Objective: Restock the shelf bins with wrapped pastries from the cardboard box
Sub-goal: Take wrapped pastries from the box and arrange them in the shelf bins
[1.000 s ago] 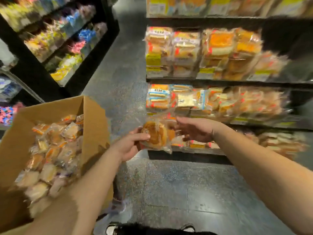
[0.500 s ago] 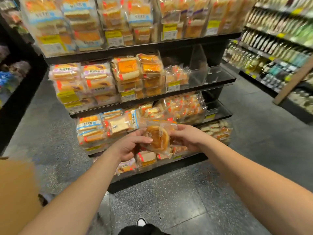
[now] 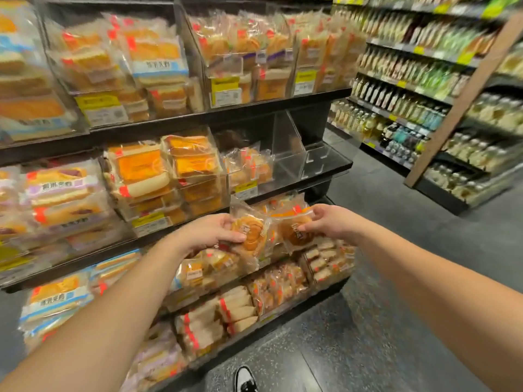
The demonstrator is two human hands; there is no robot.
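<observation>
I hold two round golden pastries in clear wrappers in front of the shelf. My left hand (image 3: 210, 232) grips the left wrapped pastry (image 3: 252, 236), thumb on its face. My right hand (image 3: 329, 223) pinches the right wrapped pastry (image 3: 295, 234) by its edge. Both pastries hang side by side, touching, before the third shelf row. Above them a clear bin (image 3: 287, 154) on the middle shelf stands nearly bare, next to a bin with a few small wrapped pastries (image 3: 249, 165). The cardboard box is out of view.
Dark shelving (image 3: 198, 120) full of wrapped breads and cakes fills the left and centre. A second rack of bottles (image 3: 410, 108) with a wooden post (image 3: 464, 100) runs along the right. Grey speckled floor (image 3: 368, 349) lies between them, with my shoe (image 3: 244, 380) at the bottom.
My view swung right, away from the cardboard box and onto the shelf. My hands drew apart, and each now holds its own pastry, raised toward the middle rows.
</observation>
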